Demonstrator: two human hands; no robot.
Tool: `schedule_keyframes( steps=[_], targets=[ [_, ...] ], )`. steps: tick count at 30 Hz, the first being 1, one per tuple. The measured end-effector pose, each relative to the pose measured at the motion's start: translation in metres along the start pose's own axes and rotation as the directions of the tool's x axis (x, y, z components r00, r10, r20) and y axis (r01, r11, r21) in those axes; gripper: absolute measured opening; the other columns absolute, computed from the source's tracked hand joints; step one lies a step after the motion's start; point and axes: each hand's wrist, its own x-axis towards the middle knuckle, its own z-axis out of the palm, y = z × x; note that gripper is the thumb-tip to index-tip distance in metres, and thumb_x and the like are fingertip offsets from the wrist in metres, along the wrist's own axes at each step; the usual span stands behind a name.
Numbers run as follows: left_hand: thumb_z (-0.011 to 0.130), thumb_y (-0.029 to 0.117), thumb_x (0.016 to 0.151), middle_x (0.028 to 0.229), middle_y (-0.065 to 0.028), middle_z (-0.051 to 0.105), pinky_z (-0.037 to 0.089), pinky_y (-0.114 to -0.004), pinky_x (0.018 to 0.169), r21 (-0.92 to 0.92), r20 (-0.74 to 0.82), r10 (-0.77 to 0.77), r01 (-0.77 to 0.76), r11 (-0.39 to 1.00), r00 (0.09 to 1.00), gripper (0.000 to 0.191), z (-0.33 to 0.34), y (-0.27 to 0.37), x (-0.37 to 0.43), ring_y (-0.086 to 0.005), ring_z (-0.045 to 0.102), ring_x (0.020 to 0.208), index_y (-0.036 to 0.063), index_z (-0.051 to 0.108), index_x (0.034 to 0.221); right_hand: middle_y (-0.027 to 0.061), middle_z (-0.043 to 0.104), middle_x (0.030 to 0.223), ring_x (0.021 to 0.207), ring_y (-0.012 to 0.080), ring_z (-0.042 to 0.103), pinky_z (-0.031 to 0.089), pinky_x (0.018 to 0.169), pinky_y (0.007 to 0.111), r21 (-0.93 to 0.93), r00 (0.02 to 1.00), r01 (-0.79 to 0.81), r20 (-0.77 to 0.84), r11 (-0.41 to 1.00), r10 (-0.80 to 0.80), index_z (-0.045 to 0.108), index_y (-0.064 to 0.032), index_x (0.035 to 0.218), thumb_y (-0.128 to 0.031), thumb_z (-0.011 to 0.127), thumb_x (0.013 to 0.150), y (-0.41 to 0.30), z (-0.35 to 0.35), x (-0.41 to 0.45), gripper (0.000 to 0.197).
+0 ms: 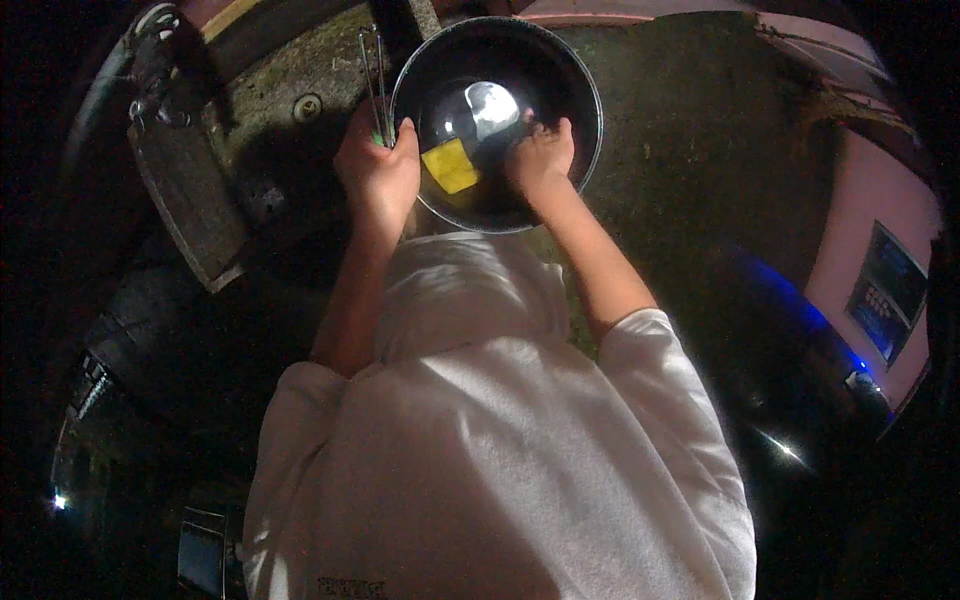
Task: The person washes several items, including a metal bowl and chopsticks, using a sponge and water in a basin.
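A round dark pan (480,217) with a pale rim is held up before my body. My left hand (379,169) grips its left side, thumb by the rim. A thin metal wire loop (373,79) rises from this hand beside a small green bit; whether it belongs to the pan is unclear. Inside the pan, toward the lower left, lies a yellow square piece (450,166), perhaps a sponge or cloth. My right hand (544,154) reaches over the near right rim into the pan. Blur and shadow hide its fingertips and anything under them. Bright light reflects off the dark interior.
At left a worn flat board (191,202) lies near a tap-like metal fitting (172,112). A round drain-like fitting (307,109) is set in a rough concrete surface (270,82). A pink wall (862,217) with a dark poster-like panel (889,292) stands right. Surroundings are dim.
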Motion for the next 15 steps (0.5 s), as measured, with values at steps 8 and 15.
schedule_keyframes(
  steps=[8, 15],
  targets=[
    [0.064, 0.009, 0.074, 0.079, -0.0159, 0.063, 0.049, -0.037, 0.068, -0.038, -0.027, -0.008, 0.007, 0.999, 1.0, 0.021, 0.0, 0.001, -0.002, -0.0325, 0.063, 0.074, 0.0048, 0.06, 0.094, 0.0062, 0.038, 0.141, 0.127, 0.0215, 0.04, 0.018, 0.104, 0.04, -0.075, 0.997, 0.041, 0.069, 0.996, -0.036, 0.041, -0.0161, 0.136, -0.035, 0.032, 0.093, 0.002, -0.008, -0.008, 0.048],
    [0.064, 0.009, 0.074, 0.081, -0.0168, 0.063, 0.05, -0.038, 0.069, 0.045, -0.019, -0.019, 0.02, 0.999, 1.0, 0.023, -0.001, 0.006, -0.004, -0.0334, 0.063, 0.076, 0.0049, 0.059, 0.096, 0.0079, 0.044, 0.136, 0.124, 0.0201, 0.042, 0.022, 0.105, 0.041, 0.081, 0.983, 0.104, 0.145, 0.991, -0.115, 0.053, -0.0077, 0.124, -0.027, 0.036, 0.091, -0.001, -0.005, -0.005, 0.042]
  ],
)
